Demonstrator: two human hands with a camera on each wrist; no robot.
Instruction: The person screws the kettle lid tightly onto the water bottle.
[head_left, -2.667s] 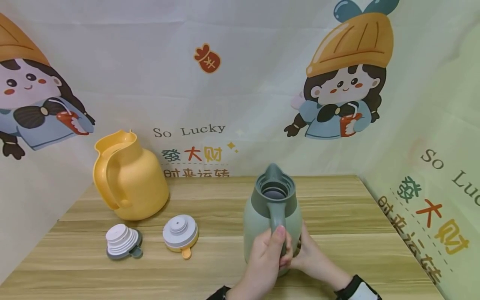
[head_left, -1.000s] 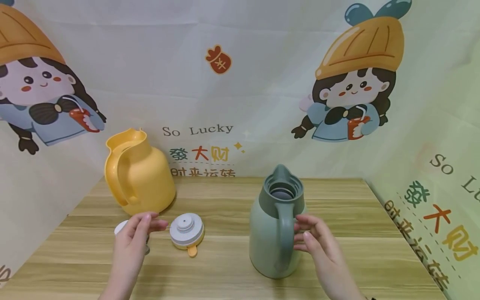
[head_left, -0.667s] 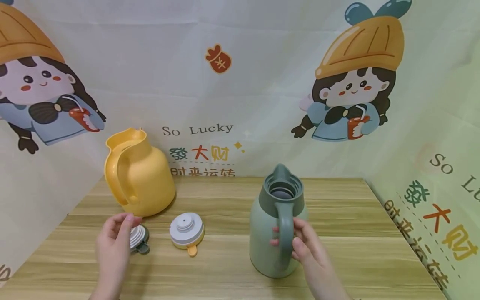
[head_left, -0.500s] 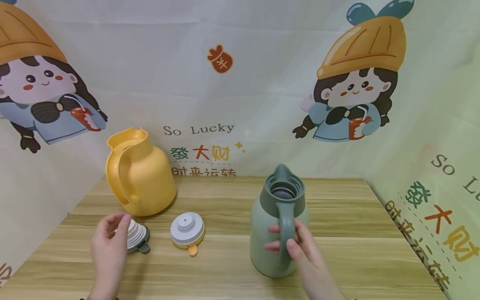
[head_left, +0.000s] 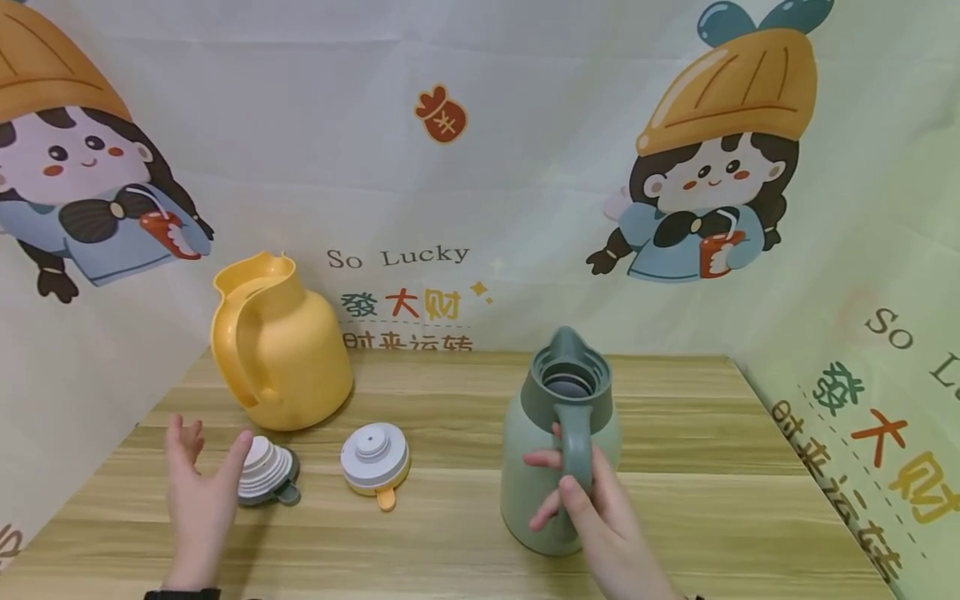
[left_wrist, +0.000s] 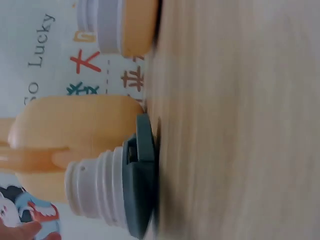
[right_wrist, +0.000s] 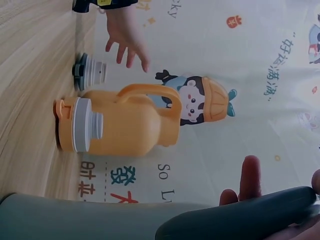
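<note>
At the right, an uncapped green thermos jug stands upright. My right hand has its fingers through the handle, spread and fairly straight, with the thumb on the near side. In the right wrist view, fingers show beyond the dark handle. My left hand hovers at the left, thumb and fingers apart, holding nothing. Just right of its thumb lies a dark green lid, its white stepped plug upward. The thumb overlaps the plug in the head view; contact cannot be told.
A yellow thermos jug, also uncapped, stands at the back left. In front of it lies a white and yellow lid, tab toward me. Printed cloth hangs behind and beside the wooden table.
My hands have left their two-handed hold on the green jug. The left moved to the dark green lid and spread its fingers; the right slid its fingers through the handle.
</note>
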